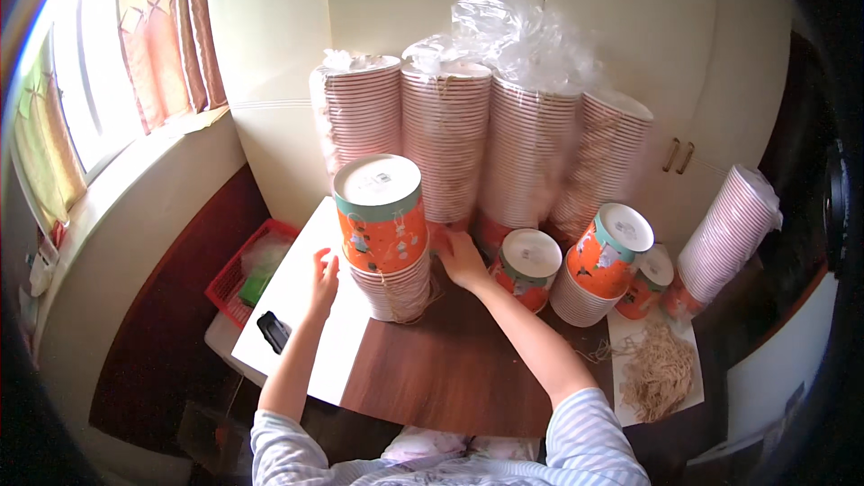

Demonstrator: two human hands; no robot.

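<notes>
A stack of upturned paper tubs (pixel 382 225) stands in front of me, the top one orange with a green band and a pale base. Thin string (pixel 396 281) runs around its lower, ribbed part. My left hand (pixel 325 284) is raised just left of the stack, fingers apart and holding nothing. On the other side, my right hand (pixel 460 261) reaches in close to the stack's right edge with its fingers extended. Its fingertips are partly hard to make out, and I cannot tell whether they touch the tubs.
Tall plastic-wrapped tub stacks (pixel 445 139) line the back. To the right are a short tub stack (pixel 598 261), a wrapped leaning stack (pixel 729 229) and a bundle of string (pixel 661 369). A red basket (pixel 236 283) and a black phone-like object (pixel 272 331) lie left.
</notes>
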